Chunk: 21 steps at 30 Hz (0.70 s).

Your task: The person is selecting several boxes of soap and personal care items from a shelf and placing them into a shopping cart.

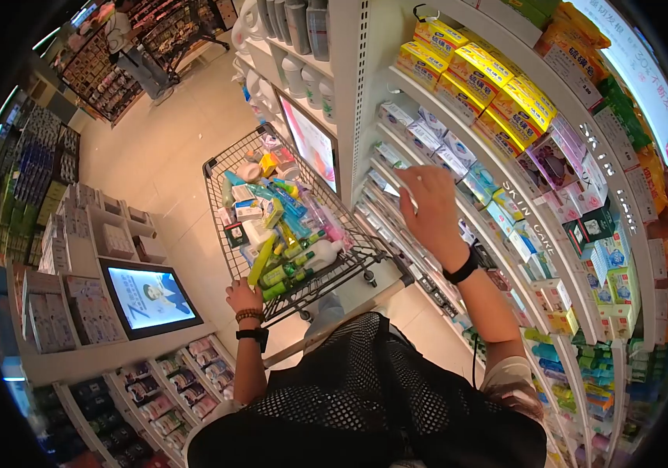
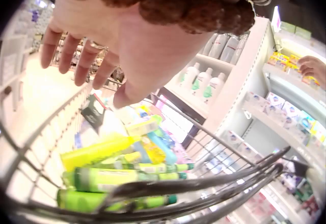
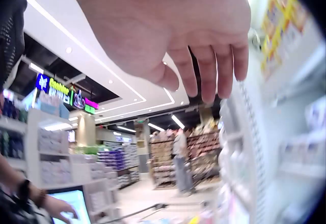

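Observation:
My left hand (image 1: 242, 296) hovers at the near left corner of a wire shopping cart (image 1: 217, 168). In the left wrist view its fingers (image 2: 66, 46) hang straight over the cart rim (image 2: 204, 183) and hold nothing. The cart is full of products, among them green bottles (image 1: 283, 273) (image 2: 117, 178) and a yellow tube (image 1: 262, 261) (image 2: 97, 152). My right hand (image 1: 427, 207) reaches up to a skin care shelf with small white and blue boxes (image 1: 427, 132). In the right wrist view its fingers (image 3: 214, 71) point down, relaxed, with nothing in them.
Shelves curve along the right, with yellow boxes (image 1: 474, 70) on top. A screen (image 1: 310, 140) hangs on the shelf end beside the cart. Another display with a screen (image 1: 150, 296) stands on the left. A person with a cart (image 1: 135, 54) is far down the aisle.

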Tool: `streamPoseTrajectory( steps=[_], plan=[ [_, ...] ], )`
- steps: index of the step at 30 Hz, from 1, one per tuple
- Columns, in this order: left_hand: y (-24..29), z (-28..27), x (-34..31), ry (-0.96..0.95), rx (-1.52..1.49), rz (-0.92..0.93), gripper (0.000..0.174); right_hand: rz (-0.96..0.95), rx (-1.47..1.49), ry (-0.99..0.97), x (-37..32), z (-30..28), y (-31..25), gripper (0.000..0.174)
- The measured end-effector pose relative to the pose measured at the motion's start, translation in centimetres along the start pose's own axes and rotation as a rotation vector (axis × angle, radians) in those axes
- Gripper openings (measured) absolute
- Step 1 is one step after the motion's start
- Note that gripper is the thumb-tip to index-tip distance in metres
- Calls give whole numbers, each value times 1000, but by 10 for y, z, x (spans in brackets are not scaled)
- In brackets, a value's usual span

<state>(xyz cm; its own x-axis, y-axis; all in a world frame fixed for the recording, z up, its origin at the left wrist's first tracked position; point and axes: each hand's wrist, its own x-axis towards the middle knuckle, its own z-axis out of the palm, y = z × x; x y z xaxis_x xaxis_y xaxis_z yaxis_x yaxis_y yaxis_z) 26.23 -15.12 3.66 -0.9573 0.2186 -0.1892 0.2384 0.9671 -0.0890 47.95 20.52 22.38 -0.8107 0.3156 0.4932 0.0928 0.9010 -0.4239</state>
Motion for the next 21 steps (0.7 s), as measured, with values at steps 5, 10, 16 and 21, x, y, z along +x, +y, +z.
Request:
streamPoseTrajectory(
  steps=[5, 10, 16, 21],
  plan=[
    [-96, 86, -33, -597, -441, -305, 60, -200, 363, -605, -194, 192, -82, 47],
    [-80, 60, -70, -580, -817, -323, 40, -129, 157, -393, -208, 175, -103, 50],
    [-152, 180, -34, -424, -348, 232, 56, 65, -160, -208, -230, 167, -144, 49],
    [-138, 93, -85, -918, -690, 355, 91, 238, -247, -200, -248, 169, -162, 44]
  ],
)
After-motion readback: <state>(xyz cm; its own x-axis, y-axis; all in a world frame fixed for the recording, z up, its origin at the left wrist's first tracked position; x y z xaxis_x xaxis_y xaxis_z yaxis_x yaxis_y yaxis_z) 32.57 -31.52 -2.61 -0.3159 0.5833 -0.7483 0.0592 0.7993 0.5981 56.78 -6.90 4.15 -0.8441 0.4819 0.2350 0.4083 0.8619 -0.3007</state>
